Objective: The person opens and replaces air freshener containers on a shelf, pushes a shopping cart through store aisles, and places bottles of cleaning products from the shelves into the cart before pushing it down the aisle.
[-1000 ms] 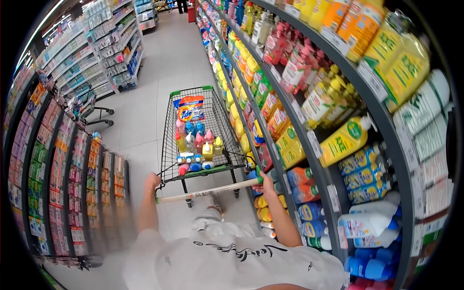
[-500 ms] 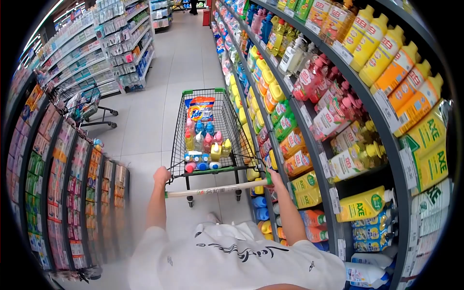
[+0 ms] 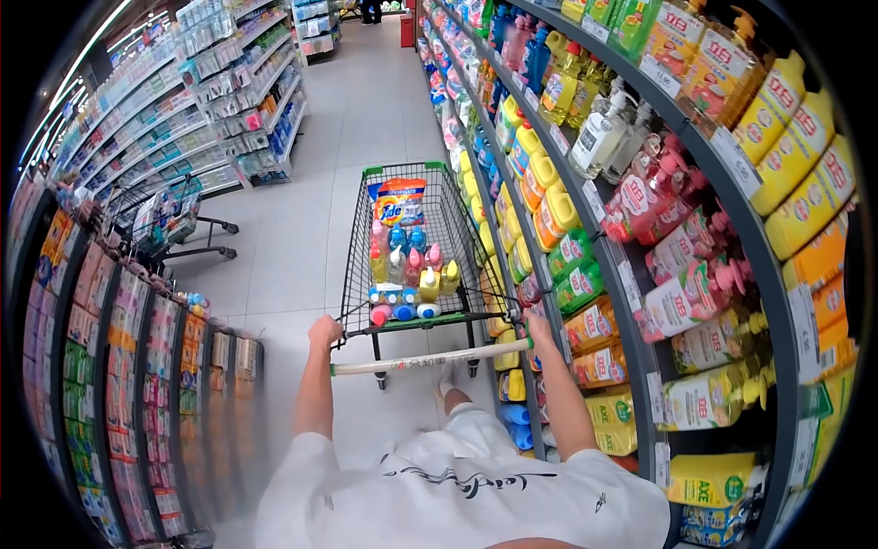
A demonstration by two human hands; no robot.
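Note:
A wire shopping cart (image 3: 361, 265) with green rim corners stands in front of me. Its pale handle bar (image 3: 430, 359) runs across between my hands. My left hand (image 3: 325, 331) is closed at the bar's left end, by the cart's corner. At the right end my right hand (image 3: 538, 329) is closed too. Inside the cart, an orange and blue Tide bag (image 3: 401, 201) lies at the far end. Several bottles, pink, blue and yellow, stand nearer, such as a yellow one (image 3: 449, 277). White-capped bottles (image 3: 428, 312) lie at the near end.
A long shelf (image 3: 672, 110) of cleaning bottles runs close along the right. Shelves of small packets (image 3: 119, 384) line the left. Another cart (image 3: 169, 215) stands beyond them at the left. White racks (image 3: 265, 91) rise farther off. A person's dark legs (image 3: 370, 11) show far down the aisle.
The cart and both hands have moved forward along the aisle. Shelf bottles on the right have slid back past me, and the other cart appears nearer. Both hands keep their hold.

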